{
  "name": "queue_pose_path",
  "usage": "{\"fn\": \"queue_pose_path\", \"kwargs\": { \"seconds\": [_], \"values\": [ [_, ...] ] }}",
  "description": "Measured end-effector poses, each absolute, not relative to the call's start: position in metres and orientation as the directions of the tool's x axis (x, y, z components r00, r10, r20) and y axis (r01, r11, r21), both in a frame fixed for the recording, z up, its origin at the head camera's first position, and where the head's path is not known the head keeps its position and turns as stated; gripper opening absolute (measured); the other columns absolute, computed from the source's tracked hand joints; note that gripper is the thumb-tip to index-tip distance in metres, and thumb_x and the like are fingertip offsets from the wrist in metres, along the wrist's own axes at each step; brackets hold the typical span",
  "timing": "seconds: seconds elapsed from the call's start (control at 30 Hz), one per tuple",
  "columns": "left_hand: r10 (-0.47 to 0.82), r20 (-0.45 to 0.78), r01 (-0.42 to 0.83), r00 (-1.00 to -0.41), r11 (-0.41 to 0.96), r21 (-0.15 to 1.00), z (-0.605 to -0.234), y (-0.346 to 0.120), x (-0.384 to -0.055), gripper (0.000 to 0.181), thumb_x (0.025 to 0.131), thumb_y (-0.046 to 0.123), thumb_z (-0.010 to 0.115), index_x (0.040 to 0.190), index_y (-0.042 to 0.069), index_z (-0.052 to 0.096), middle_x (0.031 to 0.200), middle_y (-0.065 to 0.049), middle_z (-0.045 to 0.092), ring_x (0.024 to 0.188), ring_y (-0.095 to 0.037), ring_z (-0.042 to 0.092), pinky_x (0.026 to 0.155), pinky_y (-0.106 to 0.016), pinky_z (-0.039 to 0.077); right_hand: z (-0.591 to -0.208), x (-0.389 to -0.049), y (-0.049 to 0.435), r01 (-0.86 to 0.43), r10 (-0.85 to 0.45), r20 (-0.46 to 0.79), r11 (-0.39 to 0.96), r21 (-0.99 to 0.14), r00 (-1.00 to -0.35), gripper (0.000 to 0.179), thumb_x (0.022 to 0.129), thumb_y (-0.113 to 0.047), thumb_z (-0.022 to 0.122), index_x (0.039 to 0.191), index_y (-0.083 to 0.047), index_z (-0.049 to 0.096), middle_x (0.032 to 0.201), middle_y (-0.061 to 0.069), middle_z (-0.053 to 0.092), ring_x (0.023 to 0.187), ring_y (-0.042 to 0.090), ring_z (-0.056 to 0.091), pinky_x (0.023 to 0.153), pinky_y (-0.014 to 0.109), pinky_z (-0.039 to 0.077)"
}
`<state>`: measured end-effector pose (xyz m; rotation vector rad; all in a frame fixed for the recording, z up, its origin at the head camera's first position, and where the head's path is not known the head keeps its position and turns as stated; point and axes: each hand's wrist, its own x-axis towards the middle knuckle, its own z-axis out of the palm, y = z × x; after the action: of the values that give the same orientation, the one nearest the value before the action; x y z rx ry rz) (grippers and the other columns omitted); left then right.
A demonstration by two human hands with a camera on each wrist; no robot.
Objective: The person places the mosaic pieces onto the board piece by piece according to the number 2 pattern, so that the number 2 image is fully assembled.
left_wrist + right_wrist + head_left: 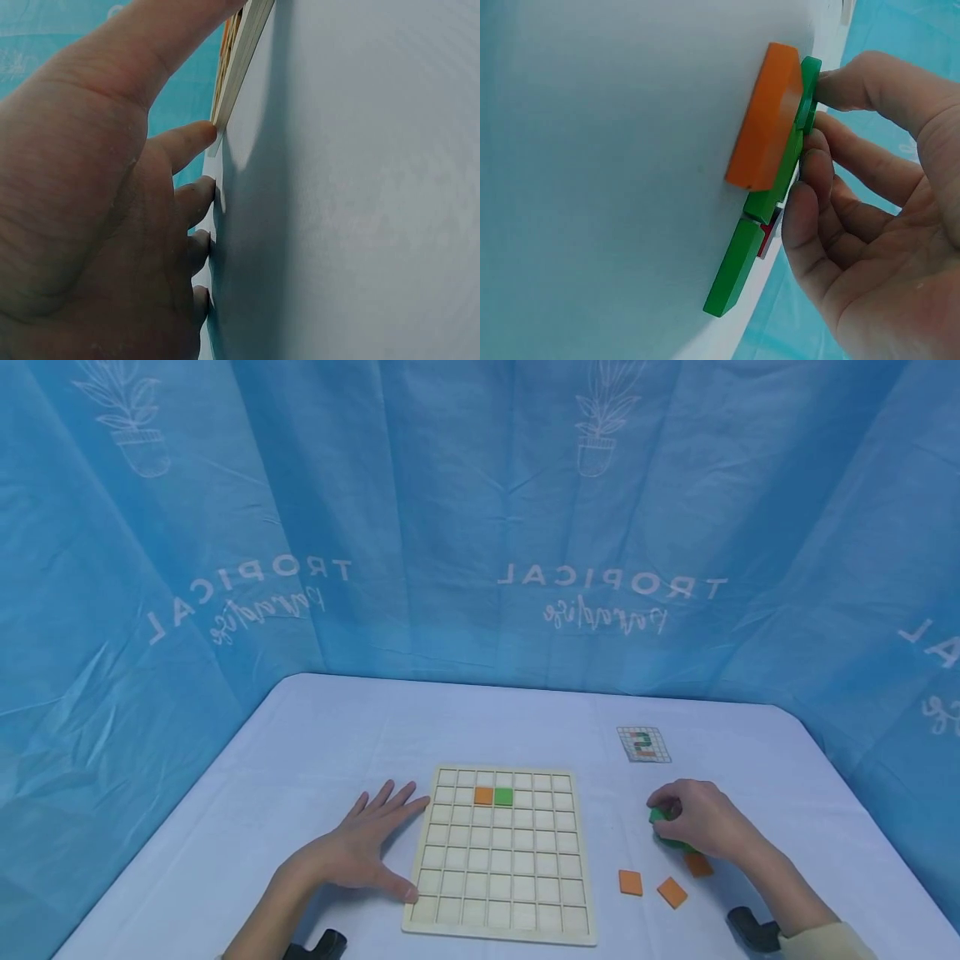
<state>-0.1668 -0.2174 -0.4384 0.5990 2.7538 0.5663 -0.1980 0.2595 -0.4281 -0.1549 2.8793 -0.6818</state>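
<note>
A pale wooden grid board [504,935] lies on the white table, with one orange tile [483,796] and one green tile [503,797] side by side in its second row from the far edge. My left hand [356,843] is spread out, thumb and index fingertip touching the board's left edge, as the left wrist view also shows. Right of the board, my right hand [701,818] pinches a green square tile [808,94] between thumb and fingers. Other green tiles [731,266] lie below that hand, partly hidden in the head view. An orange tile [765,120] is close by.
Two loose orange tiles [630,882] [672,892] lie between board and right forearm. A small grid card [643,744] with a green and orange figure lies at the back right. Black curved objects show near both wrists. Blue printed curtains surround the table.
</note>
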Motion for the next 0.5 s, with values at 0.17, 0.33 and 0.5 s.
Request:
{"fn": "queue_pose_path", "kwargs": {
  "seconds": [0.17,0.33,0.5],
  "values": [
    [0.444,-0.172,0.338,-0.879,0.836,0.433,-0.438,-0.217,-0.167,0.124,0.049,0.082,0.071,0.152,0.029,0.029,0.160,-0.001,0.013,0.145,-0.029,-0.003,0.113,-0.056,-0.002,-0.427,-0.198,0.257,-0.069,-0.149,-0.135,0.880,-0.470,-0.980,0.028,0.073,-0.015,0.079,0.100,-0.011,0.074,0.083,-0.002,0.062,0.073,0.016,0.054,0.065,0.031,0.051],
    [0.431,-0.181,0.325,-0.884,0.845,0.426,-0.439,-0.216,-0.167,0.124,0.048,0.082,0.071,0.152,0.030,0.028,0.160,0.002,0.012,0.145,-0.027,-0.004,0.113,-0.054,-0.002,-0.423,-0.201,0.249,-0.101,-0.168,-0.096,0.869,-0.485,-0.981,0.031,0.072,-0.015,0.079,0.102,-0.011,0.074,0.084,-0.003,0.062,0.074,0.016,0.053,0.065,0.030,0.050],
    [0.431,-0.181,0.325,-0.884,0.845,0.425,-0.439,-0.216,-0.168,0.125,0.047,0.082,0.072,0.153,0.030,0.028,0.160,0.002,0.012,0.146,-0.026,-0.003,0.113,-0.055,-0.002,-0.419,-0.204,0.243,-0.164,-0.219,-0.050,0.845,-0.509,-0.974,0.031,0.073,-0.013,0.077,0.103,-0.012,0.074,0.085,-0.005,0.062,0.076,0.015,0.053,0.065,0.030,0.049]
  ]
}}
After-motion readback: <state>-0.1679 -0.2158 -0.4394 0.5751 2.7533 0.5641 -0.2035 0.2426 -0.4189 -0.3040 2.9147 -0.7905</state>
